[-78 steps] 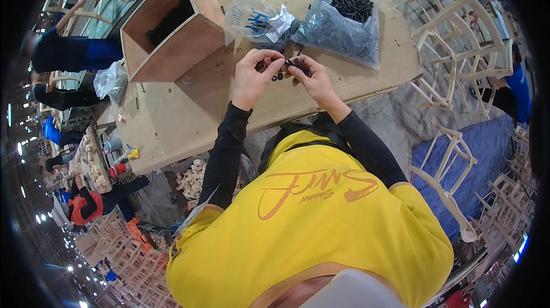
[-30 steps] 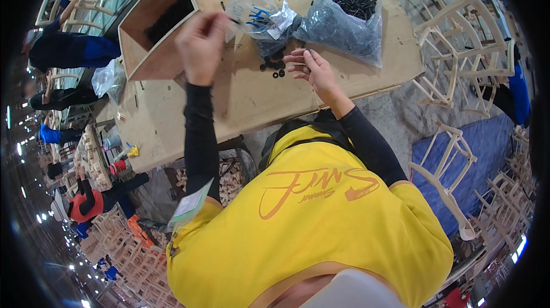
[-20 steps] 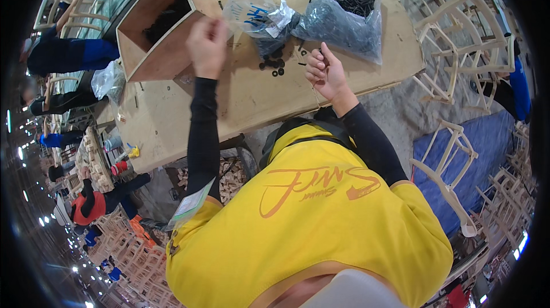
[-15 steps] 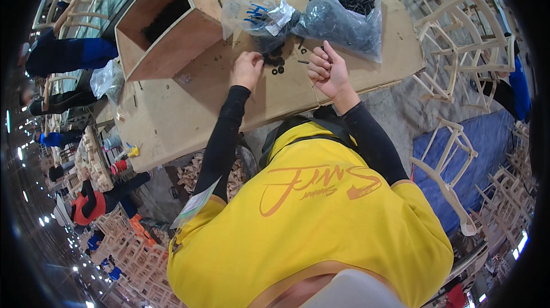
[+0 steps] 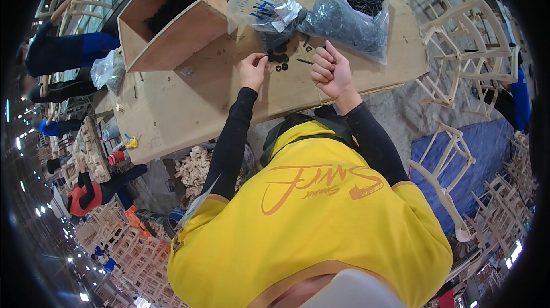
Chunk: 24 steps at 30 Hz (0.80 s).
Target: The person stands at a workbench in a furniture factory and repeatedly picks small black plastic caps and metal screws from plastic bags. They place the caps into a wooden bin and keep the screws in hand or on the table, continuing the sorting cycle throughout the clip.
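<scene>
Left hand [image 5: 252,71] stretched forward, fingertips pinching among small black washers [image 5: 279,61] on plywood bench [image 5: 189,101]; pinched piece indistinct. Right hand [image 5: 331,71] beside washers, fist curled, contents hidden.

Left hand [image 5: 252,71] at black washers [image 5: 279,59], right hand [image 5: 332,71] curled beside on plywood table [image 5: 189,101].

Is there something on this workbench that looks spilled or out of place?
Mostly orderly. A few small black washers lie loose on the plywood table beside the left hand, outside the clear bags. The open wooden box lies tipped on its side. Nothing looks damaged.
</scene>
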Available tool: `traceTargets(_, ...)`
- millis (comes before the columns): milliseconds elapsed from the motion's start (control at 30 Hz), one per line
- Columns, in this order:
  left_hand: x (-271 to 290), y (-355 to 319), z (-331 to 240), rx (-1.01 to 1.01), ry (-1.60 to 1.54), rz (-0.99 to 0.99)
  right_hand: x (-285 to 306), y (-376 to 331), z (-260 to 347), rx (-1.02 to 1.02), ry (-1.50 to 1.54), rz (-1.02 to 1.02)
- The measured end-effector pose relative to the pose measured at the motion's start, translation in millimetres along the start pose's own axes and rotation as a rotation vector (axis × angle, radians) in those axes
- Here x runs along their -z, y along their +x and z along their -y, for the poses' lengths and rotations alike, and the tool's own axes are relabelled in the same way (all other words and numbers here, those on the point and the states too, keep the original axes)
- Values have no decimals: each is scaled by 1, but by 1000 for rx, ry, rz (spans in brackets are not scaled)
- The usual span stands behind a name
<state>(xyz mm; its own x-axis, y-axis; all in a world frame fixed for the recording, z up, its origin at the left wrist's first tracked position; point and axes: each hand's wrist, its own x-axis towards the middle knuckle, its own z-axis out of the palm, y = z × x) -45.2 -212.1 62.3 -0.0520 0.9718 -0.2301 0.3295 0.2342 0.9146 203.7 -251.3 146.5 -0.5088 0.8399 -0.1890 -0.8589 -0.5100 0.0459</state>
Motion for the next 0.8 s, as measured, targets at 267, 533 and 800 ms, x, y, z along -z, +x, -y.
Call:
traceTargets(267,3,-23,-75,-3,-347,135,-5,1,-1,-10,61,57)
traceTargets(533,0,-42,-124,100,-514,453,-9,0,-2,-24,167,148)
traceTargets(800,-8,-52,-134,20,-538,454,-18,-3,-3,-51,177,210)
